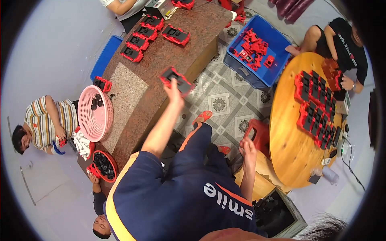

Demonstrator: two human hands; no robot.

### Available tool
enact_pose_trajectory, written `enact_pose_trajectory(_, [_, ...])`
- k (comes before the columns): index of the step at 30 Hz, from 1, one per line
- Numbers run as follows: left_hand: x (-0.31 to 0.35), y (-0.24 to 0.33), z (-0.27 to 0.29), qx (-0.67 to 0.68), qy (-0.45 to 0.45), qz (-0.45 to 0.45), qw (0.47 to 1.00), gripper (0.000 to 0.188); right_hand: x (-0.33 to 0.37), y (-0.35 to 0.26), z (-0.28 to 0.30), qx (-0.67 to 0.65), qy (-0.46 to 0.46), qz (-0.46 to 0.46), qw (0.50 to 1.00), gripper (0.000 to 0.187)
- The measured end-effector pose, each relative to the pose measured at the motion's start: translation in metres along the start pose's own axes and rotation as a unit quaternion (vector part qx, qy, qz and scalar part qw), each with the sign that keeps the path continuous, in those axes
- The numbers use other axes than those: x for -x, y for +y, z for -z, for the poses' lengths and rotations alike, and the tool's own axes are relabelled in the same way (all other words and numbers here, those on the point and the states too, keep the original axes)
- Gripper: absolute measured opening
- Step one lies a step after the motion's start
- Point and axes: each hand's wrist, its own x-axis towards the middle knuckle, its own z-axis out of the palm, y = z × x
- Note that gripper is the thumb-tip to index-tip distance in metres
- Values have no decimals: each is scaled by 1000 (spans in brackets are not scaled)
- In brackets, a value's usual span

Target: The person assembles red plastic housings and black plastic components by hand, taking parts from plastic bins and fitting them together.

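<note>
My left hand [174,95] is closed on the near end of a red-framed plastic unit with a black top [183,85]. It holds the unit just over the edge of the brown stone-topped table [161,52]. Several similar red-and-black units [137,41] lie in a row farther along that table, with a single one [176,35] beside them. My right hand [248,150] hangs low next to a red plastic stool [257,134]. Its fingers are curled in towards the thumb, and whether anything small is between them cannot be made out.
A blue bin [237,64] with red parts stands on the tiled floor. The round wooden table [283,148] at right carries many red-and-black units; a person in black sits there. A pink basket [82,105] and a red bowl of black parts [114,160] stand left, near other seated people.
</note>
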Motion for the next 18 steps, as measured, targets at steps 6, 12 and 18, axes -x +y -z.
enact_pose_trajectory(6, [-223, -12, 2, 50, 49, -88, 994, 38, -8, 46, -16, 50, 20, -88, 995, 41])
enact_pose_trajectory(12, [-403, 30, -4, 55, -60, -12, 997, 37, 11, 81, -13, 49, 85, -23, 995, 33])
enact_pose_trajectory(18, [-298, -5, -20, -461, 258, 21, 849, 49, 75, 164, 10, -140, 289, -64, 945, 32])
